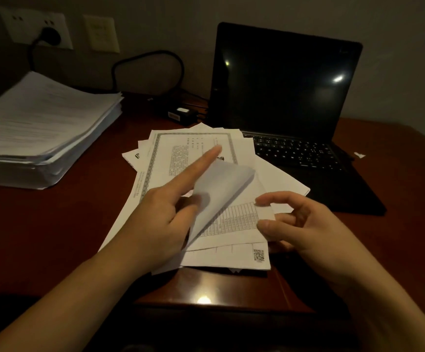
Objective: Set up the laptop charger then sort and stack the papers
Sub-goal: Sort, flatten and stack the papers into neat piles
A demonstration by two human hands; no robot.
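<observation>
A loose pile of printed papers point(193, 148) lies fanned on the dark red desk point(54, 237), partly over the keyboard of the open laptop point(282, 85), whose screen is dark. My left hand point(160, 219) lifts and curls the top sheet point(221, 189), thumb against it and index finger stretched out over the pile. My right hand point(297, 224) pinches the right edge of that same sheet, which carries a printed table. The charger brick point(181, 114) sits behind the pile, left of the laptop. Its cable point(148, 59) loops up to a plug point(51, 35) in the wall socket.
A tall, neat stack of papers point(41, 123) stands at the left of the desk. A small white paper scrap point(358, 155) lies right of the laptop. A second wall plate point(102, 34) is mounted beside the socket. The desk's front edge runs just below the pile.
</observation>
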